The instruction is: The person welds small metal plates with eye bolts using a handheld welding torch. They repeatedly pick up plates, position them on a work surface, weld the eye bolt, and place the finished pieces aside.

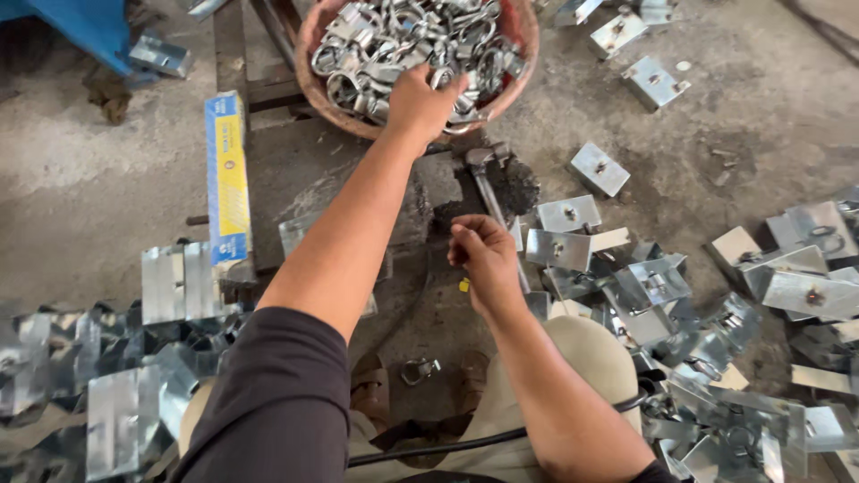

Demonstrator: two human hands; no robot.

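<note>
While left hand (pixel 420 103) grips shiny clamps (pixel 394 40) in bowl (pixel 309 80) at 12 o'clock, right hand (pixel 479 255) is fisted at centre, contents unclear; blue-yellow box (pixel 227 174) lies at 9 o'clock, brackets (pixel 658 286) at 3

The far rim of the reddish bowl (pixel 309 36) is cut off by the top edge, and the shiny metal clamps (pixel 394 40) heaped inside overlap so that single pieces are hard to separate. The left hand (pixel 420 103) covers the clamps under its palm, and its fingertips are buried among them. The right hand (pixel 483 255) is curled inward, so whatever sits between its fingers cannot be made out. A hammer (pixel 488 183) shows only its head and part of the handle; the rest runs behind that hand. The blue machine part (pixel 85 27) at far left and the folded sheet-metal brackets (pixel 743 429) at near right are cropped by the edges.
</note>
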